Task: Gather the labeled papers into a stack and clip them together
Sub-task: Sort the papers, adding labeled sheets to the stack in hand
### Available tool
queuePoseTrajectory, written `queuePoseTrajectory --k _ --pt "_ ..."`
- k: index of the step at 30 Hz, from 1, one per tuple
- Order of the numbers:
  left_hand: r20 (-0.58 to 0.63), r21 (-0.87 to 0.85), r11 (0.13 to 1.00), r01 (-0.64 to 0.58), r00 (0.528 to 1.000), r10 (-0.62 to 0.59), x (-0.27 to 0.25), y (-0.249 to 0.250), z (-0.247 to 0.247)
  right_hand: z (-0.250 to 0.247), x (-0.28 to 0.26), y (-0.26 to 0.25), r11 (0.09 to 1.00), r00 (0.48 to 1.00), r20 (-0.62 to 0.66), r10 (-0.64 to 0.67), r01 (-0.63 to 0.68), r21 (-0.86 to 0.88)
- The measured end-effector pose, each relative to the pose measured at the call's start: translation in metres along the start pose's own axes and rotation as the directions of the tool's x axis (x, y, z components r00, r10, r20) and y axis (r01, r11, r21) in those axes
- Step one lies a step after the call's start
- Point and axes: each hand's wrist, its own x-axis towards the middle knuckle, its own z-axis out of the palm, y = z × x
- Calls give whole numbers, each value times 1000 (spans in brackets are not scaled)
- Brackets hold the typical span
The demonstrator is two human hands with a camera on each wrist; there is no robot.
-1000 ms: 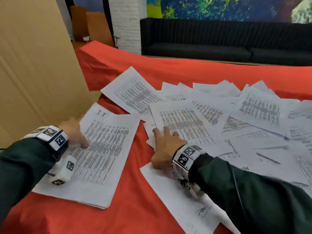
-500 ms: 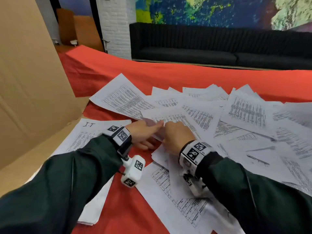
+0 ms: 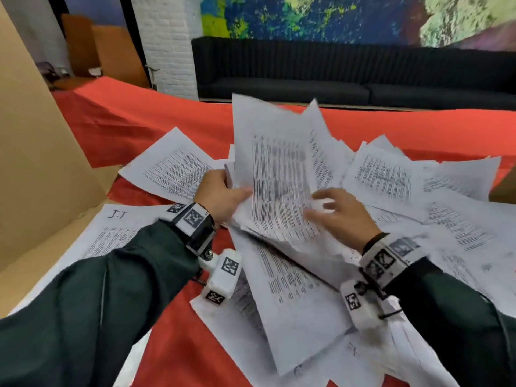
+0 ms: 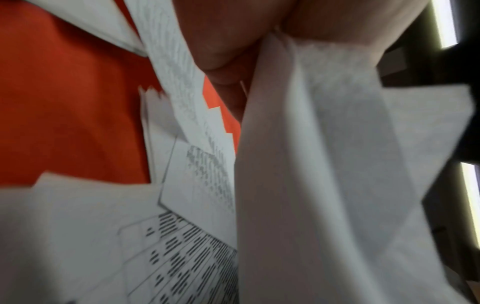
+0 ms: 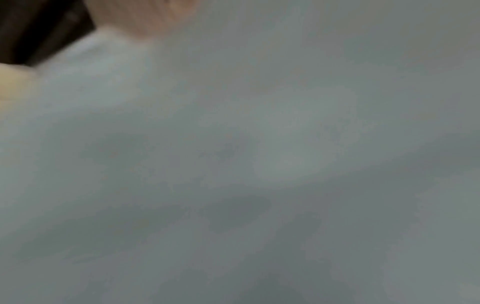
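Note:
Printed white papers lie scattered over a red tablecloth point(image 3: 167, 344). My left hand point(image 3: 223, 195) grips the left edge of a sheaf of sheets point(image 3: 276, 174) and holds it tilted up off the pile. The left wrist view shows that sheaf point(image 4: 324, 164) pinched under my thumb. My right hand point(image 3: 339, 216) is blurred, its fingers spread loosely against the lifted sheets. A stack marked "I.T" point(image 3: 117, 227) lies flat at the left, partly under my left sleeve. The right wrist view is filled by blurred white paper point(image 5: 259, 164).
A large brown cardboard sheet point(image 3: 36, 163) stands at the left edge of the table. More loose papers point(image 3: 391, 182) cover the right side and the near edge. A black sofa point(image 3: 335, 71) stands beyond the table.
My left hand left the "I.T" stack, crossed to the middle pile and lifted a sheaf upright. My right hand came off the flat papers and now meets the raised sheets.

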Motion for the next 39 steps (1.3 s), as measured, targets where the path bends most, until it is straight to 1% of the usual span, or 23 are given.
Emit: queuePoseTrajectory --k 2,4,7,10,12,14,15,16,17,18,19,20,21,24,27,31,32,33,34,35,37,38,39 --pt "-3 -58 995 -75 997 75 1 10 -6 -14 15 18 975 984 -93 150 -132 176" --pt "-18 -129 985 -113 994 112 2 16 -10 -24 28 31 903 966 -88 243 -192 384" --pt "-20 -229 965 -131 991 130 1 21 -8 -31 34 33 769 970 4 244 -196 609" --pt "17 -232 968 -100 994 107 -1 17 -1 -31 38 27 737 987 11 163 -129 663" --pt "83 -205 978 -34 995 52 1 9 -1 -31 43 32 776 979 -95 179 -81 626" --pt "232 -136 989 57 972 -24 6 -5 -4 -36 48 43 803 949 -220 226 -54 594" --pt "322 -13 996 84 944 -76 7 -11 -6 -41 50 50 806 935 -259 243 -46 590" --pt "405 185 979 83 901 -153 8 -20 -8 -47 50 57 815 924 -278 262 -58 576" --pt "439 400 914 69 861 -257 8 -28 -9 -53 49 64 834 920 -277 278 -89 544" --pt "411 568 821 52 847 -338 7 -37 -9 -58 47 72 861 924 -256 285 -130 491" --pt "368 649 759 48 853 -369 7 -43 -11 -61 44 79 889 933 -208 293 -186 418" --pt "322 657 751 63 878 -355 10 -49 -13 -62 40 85 909 945 -131 298 -239 341" --pt "275 627 776 75 910 -311 12 -49 -16 -62 36 91 925 952 -49 301 -279 258" --pt "96 558 823 107 977 -192 20 -37 -24 -53 23 101 948 942 134 307 -316 45" --pt "-5 528 844 90 995 -103 22 -20 -27 -43 19 101 950 937 156 311 -302 -82" --pt "-110 378 921 92 992 -54 26 -16 -29 -35 19 97 951 939 153 309 -302 -68" --pt "-130 302 946 122 988 -86 25 -21 -27 -34 18 95 949 939 138 315 -306 -79" --pt "-123 170 972 165 982 -145 24 -25 -24 -33 18 95 945 939 114 325 -316 -88" --pt "-87 45 969 244 967 -240 22 -30 -20 -31 17 95 940 938 88 336 -329 -87" --pt "-13 -2 946 324 946 -324 20 -36 -14 -30 17 95 935 934 64 352 -347 -76" --pt "171 130 921 368 906 -386 13 -40 -6 -29 16 98 926 926 35 376 -374 -43" --pt "216 244 907 343 893 -395 12 -43 -3 -29 16 100 926 925 29 378 -377 -28" --pt "211 314 893 321 894 -395 12 -45 -3 -29 15 102 926 925 26 378 -378 -12"
